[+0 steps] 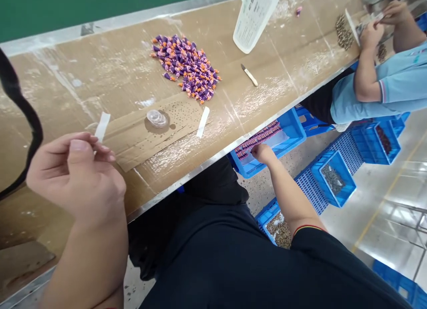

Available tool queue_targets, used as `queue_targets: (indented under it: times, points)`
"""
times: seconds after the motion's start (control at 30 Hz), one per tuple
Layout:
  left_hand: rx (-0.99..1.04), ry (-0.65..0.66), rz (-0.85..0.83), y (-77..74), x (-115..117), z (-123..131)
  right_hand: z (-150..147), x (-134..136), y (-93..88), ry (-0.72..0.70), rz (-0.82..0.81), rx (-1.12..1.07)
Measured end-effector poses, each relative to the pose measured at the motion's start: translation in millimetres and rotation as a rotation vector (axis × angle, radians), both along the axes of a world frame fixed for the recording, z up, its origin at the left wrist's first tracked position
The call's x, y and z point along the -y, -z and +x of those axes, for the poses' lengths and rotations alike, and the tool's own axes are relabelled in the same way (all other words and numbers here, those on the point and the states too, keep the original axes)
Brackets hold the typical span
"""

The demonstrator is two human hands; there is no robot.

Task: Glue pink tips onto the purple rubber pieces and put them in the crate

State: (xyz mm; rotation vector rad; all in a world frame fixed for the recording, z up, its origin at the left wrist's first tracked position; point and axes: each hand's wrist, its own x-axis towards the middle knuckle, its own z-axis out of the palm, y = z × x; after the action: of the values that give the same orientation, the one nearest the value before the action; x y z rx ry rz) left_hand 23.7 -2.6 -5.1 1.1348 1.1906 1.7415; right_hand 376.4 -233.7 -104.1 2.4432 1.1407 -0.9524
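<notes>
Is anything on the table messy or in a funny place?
Yes: one little pink-and-purple piece lies alone, with the white container between it and the big pile. The cardboard also looks dirty, with dark specks and a dark stain.

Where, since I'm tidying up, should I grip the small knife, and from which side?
Probably best by the cream handle, coming from the worktable's near edge: the small knife lies flat, with its handle end toward that edge and its dark blade pointing away.
</notes>
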Motion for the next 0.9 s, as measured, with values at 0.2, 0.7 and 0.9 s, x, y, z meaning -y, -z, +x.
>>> queue_targets:
  times: [0.2,0.7,0.9]
  points:
    - [-0.039,-0.031,-0.02,2.6,-2.9,-0.6,6.3,-7.8,11.5,0.003,-0.103,-0.033]
    - [-0.037,0.063,0.1,18.1,-9.7,-10.4,7.2,-8.7,21.6,-0.034,-0.199,0.0]
    - [-0.053,0.059,0.103,21.8,-11.2,-12.7,6.3,-10.5,18.3,-0.042,-0.236,0.005]
